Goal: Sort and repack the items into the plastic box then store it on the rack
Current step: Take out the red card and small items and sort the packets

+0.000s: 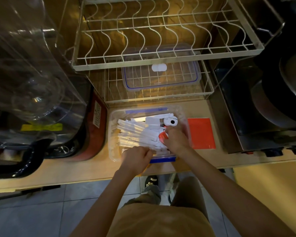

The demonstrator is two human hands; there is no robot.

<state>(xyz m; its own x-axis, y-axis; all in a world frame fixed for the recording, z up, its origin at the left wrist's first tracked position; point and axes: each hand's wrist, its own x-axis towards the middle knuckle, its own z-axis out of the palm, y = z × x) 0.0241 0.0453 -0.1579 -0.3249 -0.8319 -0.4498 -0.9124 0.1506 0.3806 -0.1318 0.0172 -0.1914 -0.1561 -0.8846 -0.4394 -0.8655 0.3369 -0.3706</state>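
A clear plastic box (113,147) with blue clips stands on the counter in front of the wire rack (161,65). It holds many white sticks and packets (137,134), a white round device (171,120) and a red piece (161,136). My left hand (137,158) is curled at the box's near edge, pinching the white items. Reaching inside the box at its right side, my right hand (175,139) has its fingers closed on the red piece. The box's clear lid (161,79) with a blue seal lies on the rack's lower shelf.
A red flat sheet (202,133) lies on the counter right of the box. A large clear container on a red and black appliance (41,82) fills the left. Dark pots and a stove (266,108) stand at the right. The rack's upper shelf holds nothing.
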